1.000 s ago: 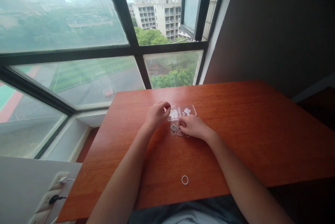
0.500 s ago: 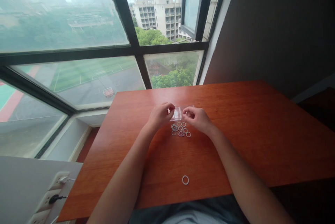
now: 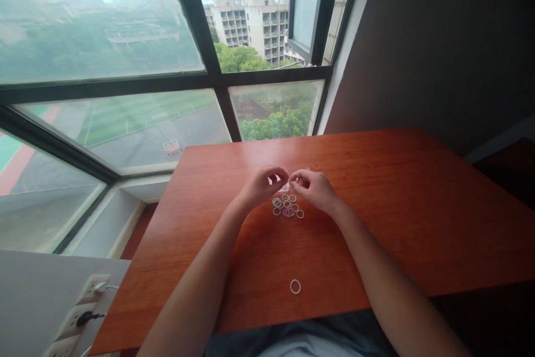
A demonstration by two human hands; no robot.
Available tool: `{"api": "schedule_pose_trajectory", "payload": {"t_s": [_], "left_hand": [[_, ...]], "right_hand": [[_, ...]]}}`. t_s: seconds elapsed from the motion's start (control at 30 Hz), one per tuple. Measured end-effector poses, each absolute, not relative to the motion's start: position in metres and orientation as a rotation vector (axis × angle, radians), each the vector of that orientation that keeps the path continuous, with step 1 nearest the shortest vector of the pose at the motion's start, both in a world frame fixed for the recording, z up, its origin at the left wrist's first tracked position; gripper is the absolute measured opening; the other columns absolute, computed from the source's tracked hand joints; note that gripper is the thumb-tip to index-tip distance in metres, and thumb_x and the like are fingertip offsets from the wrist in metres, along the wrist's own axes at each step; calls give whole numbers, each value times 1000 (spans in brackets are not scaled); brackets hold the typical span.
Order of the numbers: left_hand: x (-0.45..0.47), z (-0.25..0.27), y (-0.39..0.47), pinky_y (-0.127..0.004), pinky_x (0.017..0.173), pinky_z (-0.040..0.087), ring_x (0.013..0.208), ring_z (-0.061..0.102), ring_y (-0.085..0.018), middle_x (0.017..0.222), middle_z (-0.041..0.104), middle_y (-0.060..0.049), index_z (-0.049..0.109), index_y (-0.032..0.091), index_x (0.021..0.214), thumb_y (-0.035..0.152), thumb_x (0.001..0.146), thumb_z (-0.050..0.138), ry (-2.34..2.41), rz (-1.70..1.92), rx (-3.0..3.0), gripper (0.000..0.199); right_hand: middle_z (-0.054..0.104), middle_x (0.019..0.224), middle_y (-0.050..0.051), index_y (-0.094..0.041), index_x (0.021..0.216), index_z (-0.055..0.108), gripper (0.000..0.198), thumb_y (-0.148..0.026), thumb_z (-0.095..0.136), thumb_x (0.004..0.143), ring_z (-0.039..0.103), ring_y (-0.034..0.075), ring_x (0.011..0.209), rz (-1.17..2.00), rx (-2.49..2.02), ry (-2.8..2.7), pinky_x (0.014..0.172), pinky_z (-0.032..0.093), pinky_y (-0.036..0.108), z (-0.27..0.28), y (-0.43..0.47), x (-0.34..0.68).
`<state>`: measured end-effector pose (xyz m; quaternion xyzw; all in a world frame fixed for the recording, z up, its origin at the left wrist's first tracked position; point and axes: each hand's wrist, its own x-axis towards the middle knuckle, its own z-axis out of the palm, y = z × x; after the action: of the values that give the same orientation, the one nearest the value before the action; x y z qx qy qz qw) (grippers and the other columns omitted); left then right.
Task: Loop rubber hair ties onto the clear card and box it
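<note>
Over the wooden table, my left hand (image 3: 266,183) and my right hand (image 3: 314,188) meet almost fingertip to fingertip. Each has its thumb and forefinger pinched together. Whatever sits between the fingers is too small to make out. Behind and under the left fingers is a small clear plastic box (image 3: 285,186), mostly covered by that hand. Just nearer to me than the hands lies a loose cluster of pale rings (image 3: 287,205), some overlapping. One more pale ring (image 3: 291,287) lies alone close to the table's front edge, between my forearms.
The reddish-brown table (image 3: 418,218) reaches to a large framed window (image 3: 223,81) at the back and left. A dark wall (image 3: 426,50) rises on the right. Low at left, wall sockets (image 3: 77,318) hold plugs with cables.
My left hand has shifted right, up to the right fingertips, and now covers more of the clear box. My right hand has hardly moved. The rings lie as before.
</note>
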<state>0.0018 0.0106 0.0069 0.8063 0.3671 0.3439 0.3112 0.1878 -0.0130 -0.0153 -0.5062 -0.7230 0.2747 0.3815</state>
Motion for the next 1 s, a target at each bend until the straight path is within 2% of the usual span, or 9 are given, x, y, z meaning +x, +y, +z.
{"api": "schedule_pose_trajectory", "payload": {"t_s": [0.37, 0.63, 1.0], "left_hand": [[1, 2, 14, -17, 57, 44, 61, 55, -8, 73, 67, -1, 66, 15, 76, 14, 78, 59, 1004, 887, 2194, 8], [-21, -13, 32, -22, 58, 45, 59, 56, -10, 75, 69, -1, 67, 18, 79, 18, 77, 60, 1430, 1115, 2105, 7], [-25, -16, 33, -24, 61, 44, 63, 58, -12, 81, 70, -1, 67, 20, 88, 24, 79, 59, 1512, 941, 2178, 12]], "right_hand": [[51, 56, -5, -18, 84, 66, 13, -27, 59, 78, 44, 9, 51, 690, -1291, -1809, 52, 34, 20, -17, -12, 188], [55, 60, -4, -19, 83, 66, 11, -26, 59, 78, 47, 9, 54, 642, -1315, -1817, 55, 36, 20, -18, -12, 188], [58, 60, -3, -19, 83, 68, 13, -27, 59, 79, 51, 10, 55, 661, -1352, -1913, 54, 36, 20, -18, -12, 189]]}}
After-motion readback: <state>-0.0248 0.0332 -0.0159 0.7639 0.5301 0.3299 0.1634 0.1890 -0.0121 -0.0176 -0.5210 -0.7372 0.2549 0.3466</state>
